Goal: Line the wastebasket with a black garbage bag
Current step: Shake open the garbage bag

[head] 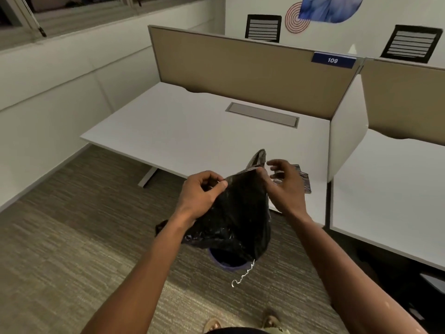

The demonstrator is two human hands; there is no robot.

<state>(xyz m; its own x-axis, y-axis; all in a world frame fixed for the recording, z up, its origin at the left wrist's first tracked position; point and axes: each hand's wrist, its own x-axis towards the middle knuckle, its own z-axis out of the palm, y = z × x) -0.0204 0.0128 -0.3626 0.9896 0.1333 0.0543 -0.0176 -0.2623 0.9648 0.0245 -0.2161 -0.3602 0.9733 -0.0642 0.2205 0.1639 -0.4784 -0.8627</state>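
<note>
A black garbage bag (pixel 237 213) hangs in the air between both hands, crumpled, with one corner sticking up. My left hand (pixel 201 194) pinches its upper left edge between thumb and fingers. My right hand (pixel 283 186) grips the upper right edge with thumb and forefinger, its other fingers spread. Directly below the bag, on the carpet, a sliver of the wastebasket's (pixel 225 265) dark rim with a bluish edge shows; the bag hides the rest of it. A thin curly white strip (pixel 243 276) dangles from the bag's lower right.
A white desk (pixel 192 131) with a beige divider panel (pixel 240 68) stands just beyond the bag. More folded dark bags (pixel 304 180) lie on its front edge behind my right hand. A second desk (pixel 390 189) is to the right. My feet (pixel 243 321) stand on the carpet.
</note>
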